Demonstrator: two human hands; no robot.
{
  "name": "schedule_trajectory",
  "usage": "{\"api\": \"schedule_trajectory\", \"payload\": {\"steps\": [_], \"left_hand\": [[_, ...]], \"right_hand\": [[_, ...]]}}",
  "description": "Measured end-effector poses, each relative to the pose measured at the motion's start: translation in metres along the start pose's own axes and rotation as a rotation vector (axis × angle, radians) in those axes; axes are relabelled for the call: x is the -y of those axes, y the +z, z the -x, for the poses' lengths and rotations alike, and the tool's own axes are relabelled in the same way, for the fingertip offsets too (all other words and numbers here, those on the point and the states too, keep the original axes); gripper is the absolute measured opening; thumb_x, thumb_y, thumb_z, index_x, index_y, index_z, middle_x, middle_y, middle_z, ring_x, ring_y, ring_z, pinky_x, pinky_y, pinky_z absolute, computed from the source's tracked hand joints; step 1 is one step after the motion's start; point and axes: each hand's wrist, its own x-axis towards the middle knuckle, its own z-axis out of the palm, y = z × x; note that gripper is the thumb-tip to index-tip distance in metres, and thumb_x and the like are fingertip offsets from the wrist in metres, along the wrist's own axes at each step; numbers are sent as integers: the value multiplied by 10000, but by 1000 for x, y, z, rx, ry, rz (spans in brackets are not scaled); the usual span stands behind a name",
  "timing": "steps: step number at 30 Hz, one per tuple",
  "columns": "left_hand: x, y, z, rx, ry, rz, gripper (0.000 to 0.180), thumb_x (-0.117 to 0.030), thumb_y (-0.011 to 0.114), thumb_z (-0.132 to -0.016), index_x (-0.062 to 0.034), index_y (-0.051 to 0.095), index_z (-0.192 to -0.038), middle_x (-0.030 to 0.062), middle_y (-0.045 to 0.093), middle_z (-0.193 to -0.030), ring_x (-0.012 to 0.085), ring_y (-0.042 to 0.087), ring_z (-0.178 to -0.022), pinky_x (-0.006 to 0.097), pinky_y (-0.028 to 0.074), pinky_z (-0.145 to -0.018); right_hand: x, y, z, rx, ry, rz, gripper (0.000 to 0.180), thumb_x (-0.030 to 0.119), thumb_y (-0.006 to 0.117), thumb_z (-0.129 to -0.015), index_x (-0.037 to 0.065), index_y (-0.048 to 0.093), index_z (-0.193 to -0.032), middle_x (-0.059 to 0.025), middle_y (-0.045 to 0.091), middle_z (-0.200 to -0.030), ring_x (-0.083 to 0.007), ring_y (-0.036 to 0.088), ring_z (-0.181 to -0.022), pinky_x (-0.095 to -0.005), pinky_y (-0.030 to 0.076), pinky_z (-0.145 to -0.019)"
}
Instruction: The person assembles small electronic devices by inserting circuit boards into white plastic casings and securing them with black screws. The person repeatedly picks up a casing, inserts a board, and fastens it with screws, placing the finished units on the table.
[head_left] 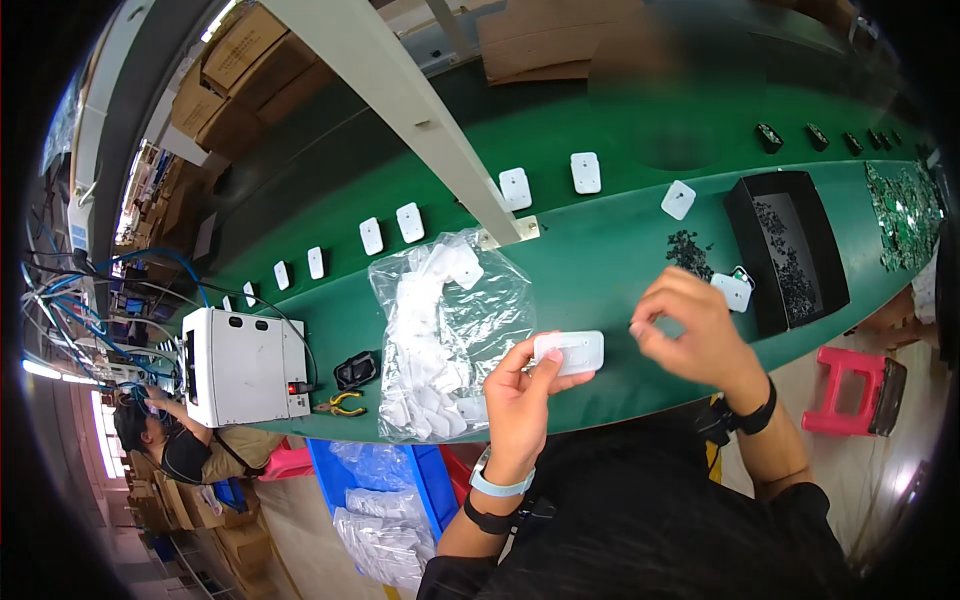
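Note:
My left hand [522, 395] is closed around a white plastic casing [572, 352], a flat shell with rounded corners, held above the green table. To the right, my right hand [695, 330] is raised with thumb and forefinger pinched on a small black part [633, 326], mostly hidden by the fingertips. Just beyond that hand lies a loose pile of small black parts [688, 253]. Beside the pile, another white casing [733, 292] rests with a bit of green circuit board showing at its edge.
A clear plastic bag [385, 290] of white casings lies left of my left hand. An open black box [742, 225] holds more black parts; circuit boards [903, 215] are heaped beyond. White casings [586, 173] line the green belt. A metal post [420, 120], pliers [345, 404] and a white machine [245, 370] stand or lie leftward.

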Motion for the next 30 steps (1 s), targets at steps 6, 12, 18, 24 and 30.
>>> {"api": "schedule_trajectory", "payload": {"steps": [6, 12, 18, 24, 30], "left_hand": [[1, 20, 9, -4, 84, -26, 286, 33, 579, -983, 49, 565, -1268, 146, 657, -1176, 251, 693, -1044, 406, 642, -853], [1, 17, 16, 61, 202, 46, 302, 35, 625, -975, 53, 565, -1270, 133, 638, -1180, 185, 650, -1101, 314, 533, -956], [9, 10, 20, 129, 106, 178, 392, 65, 673, -924, 69, 575, -1304, 99, 624, -1154, 153, 603, -1111, 307, 494, -969], [10, 3, 25, 196, 341, -141, 323, 66, 672, -920, 108, 623, -1237, 114, 598, -1214, 156, 596, -1102, 296, 484, -951], [5, 10, 31, 85, 390, -309, 245, 93, 663, -918, 142, 645, -1158, 122, 618, -1165, 117, 650, -944, 226, 536, -767]], "right_hand": [[25, 20, 9, -53, -81, -15, 175, -17, 739, -710, 35, 619, -826, -74, 626, -790, -248, 589, -710, -343, 483, -603], [35, 26, 12, -66, -13, -64, 152, -13, 735, -739, 28, 621, -830, -74, 628, -767, -234, 602, -674, -336, 488, -585], [43, 34, 17, -97, 18, -52, 142, 3, 747, -763, 27, 632, -842, -62, 632, -723, -224, 620, -637, -330, 500, -572], [47, 36, 19, -111, 21, -43, 149, 17, 760, -762, 37, 642, -850, -58, 650, -729, -216, 639, -623, -323, 505, -550], [44, 39, 19, -143, -80, 62, 148, 35, 759, -754, 55, 648, -850, -39, 621, -684, -205, 605, -554, -321, 486, -506]]}}
